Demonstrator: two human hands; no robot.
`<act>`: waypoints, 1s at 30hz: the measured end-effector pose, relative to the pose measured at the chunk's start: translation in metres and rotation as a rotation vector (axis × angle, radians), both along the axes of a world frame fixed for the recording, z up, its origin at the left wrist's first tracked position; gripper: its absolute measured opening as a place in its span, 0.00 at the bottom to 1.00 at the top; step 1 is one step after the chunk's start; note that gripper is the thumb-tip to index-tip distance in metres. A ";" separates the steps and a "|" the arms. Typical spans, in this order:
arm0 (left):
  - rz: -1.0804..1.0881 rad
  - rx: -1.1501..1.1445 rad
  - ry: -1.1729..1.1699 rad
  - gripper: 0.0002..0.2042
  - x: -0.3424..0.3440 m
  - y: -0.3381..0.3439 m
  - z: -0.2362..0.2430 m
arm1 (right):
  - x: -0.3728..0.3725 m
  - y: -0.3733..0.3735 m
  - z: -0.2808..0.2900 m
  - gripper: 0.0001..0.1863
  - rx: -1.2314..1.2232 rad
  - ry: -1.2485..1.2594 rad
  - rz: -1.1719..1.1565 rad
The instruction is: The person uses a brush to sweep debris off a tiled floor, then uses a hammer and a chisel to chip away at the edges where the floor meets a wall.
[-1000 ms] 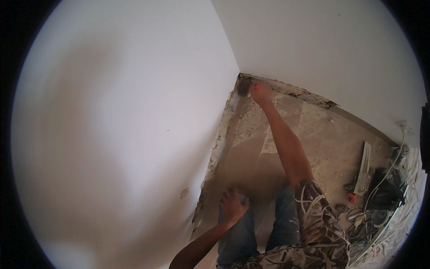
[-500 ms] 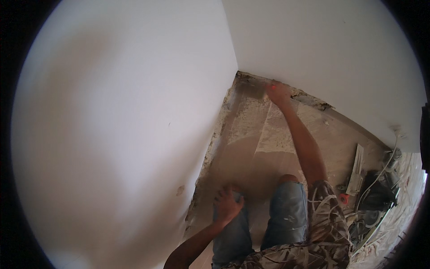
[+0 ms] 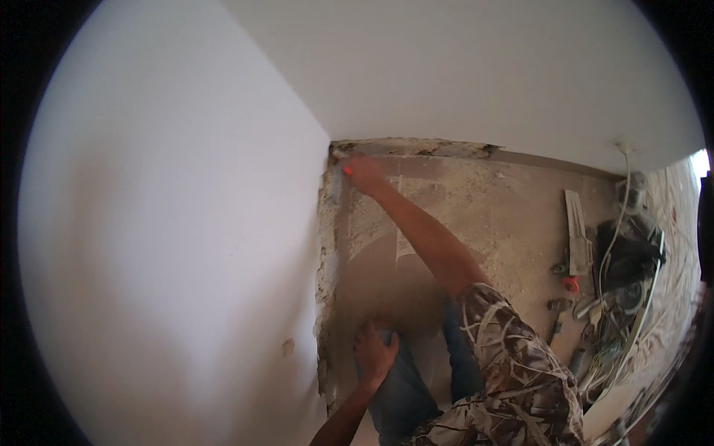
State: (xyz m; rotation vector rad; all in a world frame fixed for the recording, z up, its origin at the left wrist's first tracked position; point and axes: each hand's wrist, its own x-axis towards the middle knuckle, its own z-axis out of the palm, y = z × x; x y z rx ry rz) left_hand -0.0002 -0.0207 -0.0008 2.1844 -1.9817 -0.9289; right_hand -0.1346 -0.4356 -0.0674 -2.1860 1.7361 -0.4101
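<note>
While resting a loosely spread left hand on one jeans-clad leg, gripping a blurred, partly red tool in the right hand at the far-left corner of the floor, beside the chipped wall base, with a long flat tool toward the right edge.

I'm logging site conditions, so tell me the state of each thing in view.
Right hand: closed around a reddish-handled tool
Left hand: resting on left leg, fingers spread
Wall base: broken, rough
Floor: dusty, strewn with debris
Long flat tool: lying down
White cable: slack, curving
</note>
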 end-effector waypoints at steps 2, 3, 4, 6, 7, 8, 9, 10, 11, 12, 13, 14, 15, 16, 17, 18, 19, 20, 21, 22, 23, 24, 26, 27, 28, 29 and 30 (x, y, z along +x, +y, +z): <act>0.045 0.011 -0.093 0.37 0.014 0.014 -0.010 | 0.005 0.013 0.014 0.11 0.028 -0.006 0.080; 0.074 0.016 -0.136 0.37 0.020 0.021 -0.016 | 0.005 0.019 0.023 0.11 0.041 -0.005 0.127; 0.066 0.014 -0.130 0.37 0.010 0.019 -0.015 | -0.031 0.023 0.012 0.11 -0.045 0.062 0.138; 0.066 0.010 -0.132 0.37 -0.003 0.012 -0.009 | -0.108 0.039 0.004 0.10 -0.032 0.223 0.069; 0.090 0.020 -0.121 0.37 0.002 0.010 -0.005 | -0.116 0.042 0.017 0.09 0.063 0.294 0.003; 0.131 0.038 -0.135 0.37 0.017 0.013 0.000 | -0.099 0.045 0.052 0.09 0.210 0.363 0.015; 0.151 0.055 -0.125 0.38 0.023 0.016 0.004 | -0.097 0.051 0.086 0.10 0.358 0.456 0.007; 0.122 0.052 -0.104 0.38 0.016 0.014 0.004 | -0.113 0.055 0.080 0.11 0.217 0.366 0.023; 0.091 0.055 -0.091 0.39 0.013 0.012 0.004 | -0.124 0.058 0.061 0.12 0.081 0.270 0.041; 0.081 0.045 -0.099 0.39 0.014 0.006 0.007 | -0.123 0.052 0.052 0.13 -0.071 0.153 0.078; 0.086 0.033 -0.180 0.39 0.020 0.004 0.010 | -0.092 0.045 0.055 0.13 -0.054 0.001 0.075; 0.078 0.035 -0.258 0.39 0.029 0.011 0.011 | -0.050 0.047 0.058 0.13 -0.021 -0.147 0.063; 0.023 0.021 -0.278 0.38 0.014 0.008 0.009 | -0.049 0.041 0.041 0.14 -0.068 -0.246 -0.038; -0.009 0.011 -0.236 0.38 0.000 0.007 0.005 | -0.046 0.035 0.021 0.15 -0.114 -0.349 -0.134; -0.001 0.017 -0.241 0.38 0.006 0.012 0.001 | -0.010 0.037 0.021 0.16 -0.018 -0.431 -0.165; 0.008 0.023 -0.240 0.38 0.011 0.015 0.000 | 0.017 0.039 0.021 0.17 0.079 -0.506 -0.192; 0.017 0.026 -0.220 0.39 0.008 0.015 -0.001 | 0.019 0.037 0.014 0.16 0.105 -0.516 -0.228; 0.020 0.027 -0.188 0.39 -0.001 0.013 -0.001 | 0.012 0.034 0.003 0.15 0.126 -0.516 -0.272; 0.016 0.029 -0.149 0.39 -0.012 0.011 -0.003 | -0.006 0.031 -0.008 0.15 0.143 -0.509 -0.322; 0.035 0.028 -0.170 0.39 0.001 0.017 -0.005 | 0.004 0.037 0.000 0.19 0.241 -0.474 -0.290; 0.059 0.022 -0.187 0.40 0.015 0.022 -0.006 | 0.005 0.041 0.012 0.23 0.330 -0.433 -0.250; 0.049 0.006 -0.160 0.40 0.009 0.019 -0.007 | -0.022 0.043 0.006 0.25 0.204 -0.380 -0.294; 0.053 0.032 -0.197 0.40 0.013 0.022 -0.011 | -0.077 0.044 0.014 0.31 0.205 -0.184 -0.203; 0.065 0.047 -0.226 0.40 0.019 0.025 -0.012 | -0.090 0.048 0.026 0.29 0.205 -0.072 -0.273; 0.088 0.046 -0.228 0.40 0.025 0.028 -0.011 | -0.103 0.052 0.039 0.28 0.214 0.038 -0.341; 0.086 0.039 -0.205 0.40 0.019 0.025 -0.010 | -0.134 0.051 0.045 0.26 0.220 0.069 -0.428; 0.081 0.032 -0.183 0.40 0.014 0.022 -0.010 | -0.154 0.051 0.046 0.24 0.180 0.039 -0.434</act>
